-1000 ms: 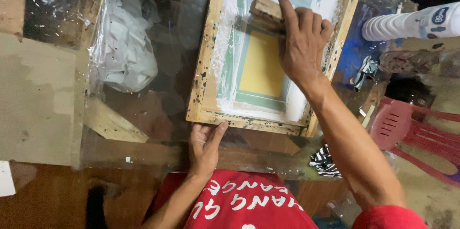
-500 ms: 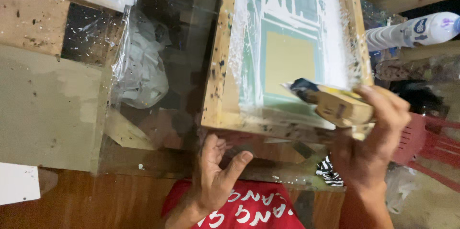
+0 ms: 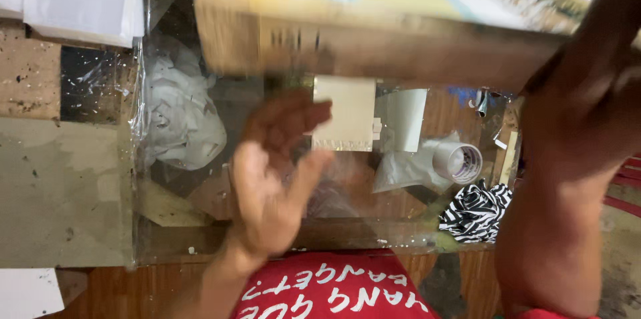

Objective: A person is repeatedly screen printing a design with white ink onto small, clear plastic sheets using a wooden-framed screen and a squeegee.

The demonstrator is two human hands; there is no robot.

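With the wooden screen frame (image 3: 374, 32) tipped up over the glass table (image 3: 374, 225) by the right hand (image 3: 587, 92) (grip hidden, can't tell), the empty, spread-fingered left hand (image 3: 274, 179) could smudge wet ink on the pale card (image 3: 344, 113) below.

wooden frame (image 3: 374, 38) above glass table (image 3: 360, 225), tape roll (image 3: 461, 162) beneath

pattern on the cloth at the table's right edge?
Black-and-white zebra stripes on the crumpled cloth, clearest in the head view.

Head-worn camera looked steeply down from close range over the glass table's near edge (image 3: 280, 247); the raised wooden frame (image 3: 374, 32) filled the view's far side.
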